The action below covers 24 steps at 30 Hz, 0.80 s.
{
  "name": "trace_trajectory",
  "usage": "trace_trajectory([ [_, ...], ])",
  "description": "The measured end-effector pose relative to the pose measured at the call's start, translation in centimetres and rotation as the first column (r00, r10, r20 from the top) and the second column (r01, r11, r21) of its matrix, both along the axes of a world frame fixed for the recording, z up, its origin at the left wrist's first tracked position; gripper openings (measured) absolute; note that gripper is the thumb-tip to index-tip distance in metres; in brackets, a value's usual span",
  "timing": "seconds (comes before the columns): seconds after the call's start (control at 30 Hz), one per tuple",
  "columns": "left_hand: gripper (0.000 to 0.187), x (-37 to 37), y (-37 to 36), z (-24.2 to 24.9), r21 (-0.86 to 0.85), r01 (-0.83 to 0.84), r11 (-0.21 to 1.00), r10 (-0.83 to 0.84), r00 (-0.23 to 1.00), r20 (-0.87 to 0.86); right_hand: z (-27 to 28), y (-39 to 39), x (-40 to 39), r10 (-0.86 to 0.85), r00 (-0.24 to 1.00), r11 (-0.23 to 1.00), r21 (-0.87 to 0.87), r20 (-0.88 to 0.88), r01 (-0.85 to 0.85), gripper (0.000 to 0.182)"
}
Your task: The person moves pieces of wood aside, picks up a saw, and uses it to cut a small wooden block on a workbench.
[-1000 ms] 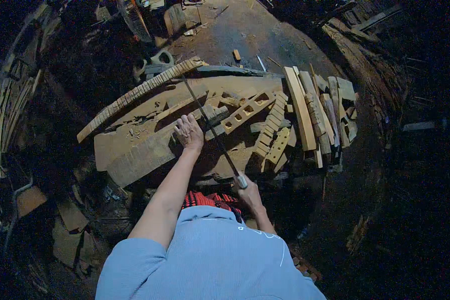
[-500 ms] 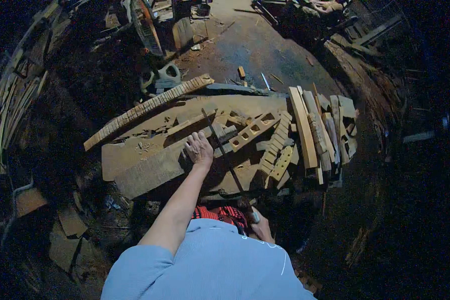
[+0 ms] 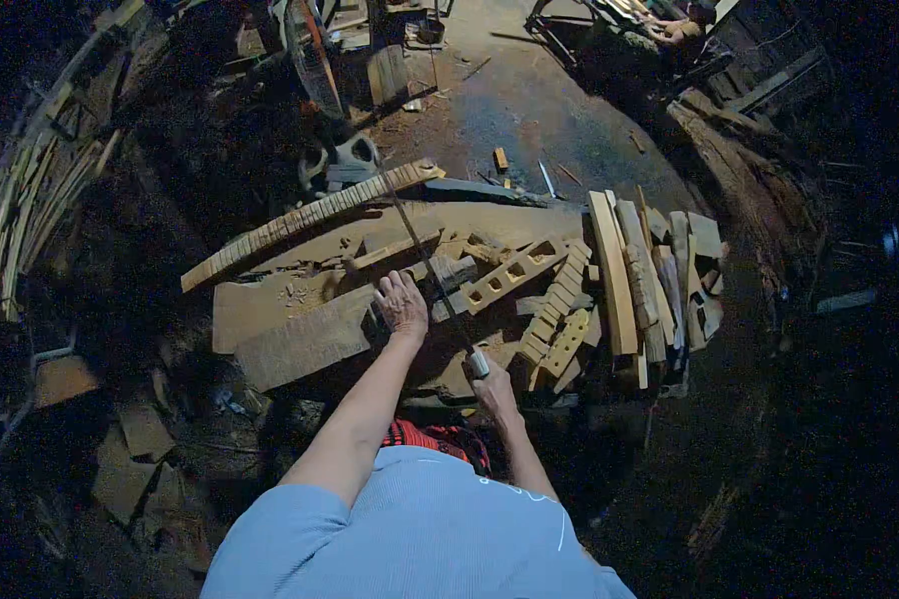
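My right hand [image 3: 495, 391] is closed round the pale handle of a handsaw [image 3: 432, 265]. Its long, narrow dark blade runs forward and to the left across a greyish piece of wood [image 3: 453, 273]. Left of the blade, my left hand [image 3: 402, 304] presses down on this wood, fingers bent over it; the part under the palm is hidden. A broad plank [image 3: 305, 341] lies to the left of that hand. Just right of the saw is a wooden bar with square holes [image 3: 514, 272]. Whether the teeth are inside a cut is too small to tell.
A long notched strip [image 3: 310, 214] crosses the bench's [image 3: 240, 304] far left. Notched pieces [image 3: 559, 299] and upright-lying boards [image 3: 614, 275] fill the right side. A chisel-like tool [image 3: 547, 178] lies on the floor beyond. At the upper right is another person [image 3: 677, 32].
My right hand has moved forward, away from my body, pushing the saw farther over the wood. My left hand stays on the wood. The view has shifted slightly.
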<state>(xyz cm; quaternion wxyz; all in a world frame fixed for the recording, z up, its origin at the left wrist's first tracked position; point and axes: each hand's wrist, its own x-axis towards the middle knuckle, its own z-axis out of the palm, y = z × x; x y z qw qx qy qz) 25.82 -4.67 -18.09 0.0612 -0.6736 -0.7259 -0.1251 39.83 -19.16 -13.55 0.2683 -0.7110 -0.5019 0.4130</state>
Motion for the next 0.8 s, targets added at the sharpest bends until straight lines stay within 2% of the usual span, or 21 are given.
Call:
trace_trajectory([
  [0.1, 0.012, 0.1, 0.1, 0.0, 0.008, -0.002, 1.0, 0.001, 1.0, 0.01, 0.0, -0.6, 0.8, 0.033, 0.999, 0.996, -0.079, 0.013, -0.032, 0.035],
  [0.23, 0.011, 0.5, 0.1, 0.5, -0.026, -0.027, 0.999, 0.027, 1.0, 0.005, 0.6, -4.8, 2.7, 0.029, 0.999, 0.999, -0.04, -0.015, -0.029, 0.038],
  [0.3, 0.011, 0.4, 0.2, 0.4, -0.047, -0.038, 0.998, 0.041, 0.997, 0.062, 0.6, -7.1, 3.6, 0.019, 1.0, 0.993, -0.121, 0.01, -0.018, 0.04],
  [0.37, 0.01, 0.4, 0.3, 0.6, -0.013, -0.034, 0.999, 0.035, 0.998, 0.047, 0.9, -8.0, 4.4, 0.025, 1.0, 0.988, -0.15, -0.006, -0.025, 0.041],
  [0.43, 0.011, 0.4, 0.2, 0.5, -0.084, -0.031, 0.996, 0.035, 0.998, 0.053, 1.8, -7.9, 4.5, 0.002, 1.0, 0.974, -0.228, -0.031, -0.009, 0.04],
  [0.5, 0.012, 0.6, 0.2, 0.4, -0.113, -0.032, 0.993, 0.038, 0.998, 0.048, 2.8, -6.1, 3.9, 0.001, 0.998, 0.981, -0.194, -0.059, -0.013, 0.039],
  [0.57, 0.012, 0.2, 0.3, 0.3, -0.131, -0.051, 0.99, 0.056, 0.998, 0.038, 3.7, -3.6, 2.9, 0.011, 1.0, 0.992, -0.127, 0.007, -0.01, 0.037],
  [0.63, 0.014, 0.2, -0.1, 0.3, 0.017, -0.004, 1.0, 0.005, 0.998, -0.067, 2.1, -0.9, 2.7, 0.085, 0.995, 0.991, -0.11, 0.051, -0.079, 0.038],
  [0.67, 0.016, 0.2, -0.2, 0.4, -0.017, -0.001, 1.0, 0.0, 0.998, -0.056, 1.1, 0.2, 2.4, 0.145, 0.985, 0.985, -0.106, 0.098, -0.134, 0.039],
  [0.7, 0.017, 0.4, 0.0, 0.4, -0.114, -0.044, 0.993, 0.04, 0.998, -0.041, 0.3, 1.1, 2.0, 0.119, 0.993, 0.992, 0.041, 0.016, -0.12, 0.044],
  [0.77, 0.017, 0.4, 0.3, -0.6, -0.129, -0.072, 0.989, 0.063, 0.996, -0.07, -0.9, 3.1, 1.7, 0.177, 0.984, 0.984, 0.018, 0.014, -0.177, 0.05],
  [0.8, 0.017, 0.5, 0.3, -1.4, -0.069, -0.121, 0.99, 0.123, 0.992, 0.027, -1.8, 3.2, 1.9, 0.169, 0.984, 0.98, 0.112, -0.054, -0.162, 0.053],
])
